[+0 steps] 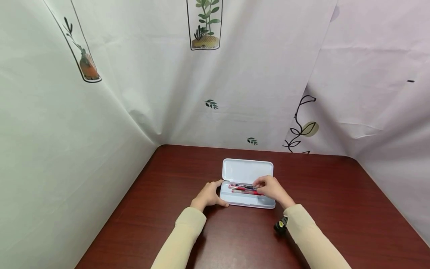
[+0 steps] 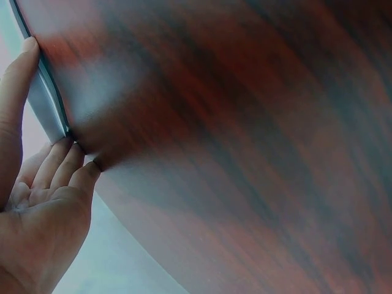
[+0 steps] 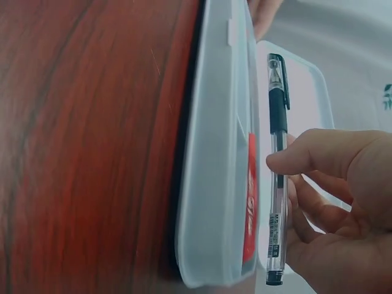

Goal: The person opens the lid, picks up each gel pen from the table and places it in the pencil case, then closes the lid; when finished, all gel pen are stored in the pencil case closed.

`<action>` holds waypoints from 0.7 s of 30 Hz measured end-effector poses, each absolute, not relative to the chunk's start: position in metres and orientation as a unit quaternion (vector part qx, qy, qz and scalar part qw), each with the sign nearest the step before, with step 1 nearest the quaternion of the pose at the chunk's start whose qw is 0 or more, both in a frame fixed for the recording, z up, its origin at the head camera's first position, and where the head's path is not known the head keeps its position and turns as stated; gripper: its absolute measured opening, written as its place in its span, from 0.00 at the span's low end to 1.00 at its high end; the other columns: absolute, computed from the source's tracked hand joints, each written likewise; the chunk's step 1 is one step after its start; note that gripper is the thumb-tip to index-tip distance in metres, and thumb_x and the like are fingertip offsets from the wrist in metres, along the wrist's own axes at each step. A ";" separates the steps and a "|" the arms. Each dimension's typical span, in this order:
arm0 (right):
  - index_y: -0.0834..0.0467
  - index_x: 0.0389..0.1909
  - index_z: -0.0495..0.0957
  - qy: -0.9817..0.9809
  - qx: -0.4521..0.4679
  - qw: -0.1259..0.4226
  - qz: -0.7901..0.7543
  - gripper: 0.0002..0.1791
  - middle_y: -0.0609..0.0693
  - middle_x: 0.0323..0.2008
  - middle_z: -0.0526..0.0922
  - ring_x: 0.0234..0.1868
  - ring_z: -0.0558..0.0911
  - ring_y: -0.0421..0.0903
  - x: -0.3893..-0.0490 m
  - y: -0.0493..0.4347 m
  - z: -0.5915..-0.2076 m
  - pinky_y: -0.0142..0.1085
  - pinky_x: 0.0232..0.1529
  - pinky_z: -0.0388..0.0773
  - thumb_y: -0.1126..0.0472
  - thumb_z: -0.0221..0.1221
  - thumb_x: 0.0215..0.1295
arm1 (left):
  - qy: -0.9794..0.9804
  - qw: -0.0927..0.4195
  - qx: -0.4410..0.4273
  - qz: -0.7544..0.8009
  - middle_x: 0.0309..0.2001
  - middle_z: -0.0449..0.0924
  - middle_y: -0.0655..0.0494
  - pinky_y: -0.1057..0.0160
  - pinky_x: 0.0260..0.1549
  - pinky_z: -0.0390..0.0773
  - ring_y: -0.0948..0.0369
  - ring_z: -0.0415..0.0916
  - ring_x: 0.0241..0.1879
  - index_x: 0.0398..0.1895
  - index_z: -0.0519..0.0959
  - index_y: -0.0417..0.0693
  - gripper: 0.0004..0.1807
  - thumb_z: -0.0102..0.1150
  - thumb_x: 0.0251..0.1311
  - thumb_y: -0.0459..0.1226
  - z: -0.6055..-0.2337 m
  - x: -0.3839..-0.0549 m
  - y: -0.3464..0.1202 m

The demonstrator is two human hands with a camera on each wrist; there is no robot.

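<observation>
An open white pencil case (image 1: 240, 199) lies on the table, its lid (image 1: 248, 170) tipped back at the far side. My left hand (image 1: 209, 194) holds the case's left end, thumb at the front and fingers behind. In the left wrist view, the fingertips touch the case's edge. My right hand (image 3: 334, 196) pinches a clear gel pen with a black grip and cap (image 3: 278, 110) between thumb and fingers, just above the case. Red pens (image 1: 244, 192) lie in the long compartment below it. The right fingers partly cover the pens in the head view.
The case stands on a dark red-brown wooden table (image 1: 242, 235). Pale cloth with plant prints (image 1: 215, 123) hangs behind and at both sides. A small black device (image 1: 280, 225) is at the right wrist.
</observation>
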State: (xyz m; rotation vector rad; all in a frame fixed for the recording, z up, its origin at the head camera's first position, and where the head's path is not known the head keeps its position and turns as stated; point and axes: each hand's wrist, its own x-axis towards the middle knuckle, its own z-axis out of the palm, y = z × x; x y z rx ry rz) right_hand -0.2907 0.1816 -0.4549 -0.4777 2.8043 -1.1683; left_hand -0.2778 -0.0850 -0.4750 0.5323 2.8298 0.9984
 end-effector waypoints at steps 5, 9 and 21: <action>0.64 0.34 0.86 0.912 -0.157 0.027 -0.378 0.08 0.50 0.27 0.82 0.29 0.75 0.41 -0.290 0.173 -0.455 0.32 0.31 0.74 0.73 0.63 0.51 | 0.927 0.044 0.177 0.327 0.55 0.79 0.42 0.53 0.56 0.75 0.52 0.76 0.53 0.65 0.71 0.39 0.50 0.84 0.33 0.41 -0.475 -0.277 -0.085; 0.62 0.36 0.86 0.913 -0.144 0.016 -0.382 0.10 0.51 0.30 0.84 0.31 0.76 0.43 -0.287 0.173 -0.450 0.34 0.33 0.75 0.73 0.63 0.51 | 0.929 0.048 0.174 0.325 0.56 0.79 0.42 0.54 0.57 0.75 0.52 0.76 0.53 0.65 0.71 0.39 0.50 0.84 0.33 0.42 -0.475 -0.277 -0.085; 0.62 0.41 0.86 0.906 -0.110 0.027 -0.407 0.11 0.54 0.35 0.85 0.34 0.77 0.46 -0.275 0.192 -0.442 0.37 0.39 0.79 0.69 0.66 0.56 | 0.927 0.044 0.176 0.329 0.57 0.78 0.41 0.52 0.57 0.74 0.51 0.76 0.54 0.65 0.71 0.38 0.50 0.84 0.33 0.41 -0.477 -0.278 -0.086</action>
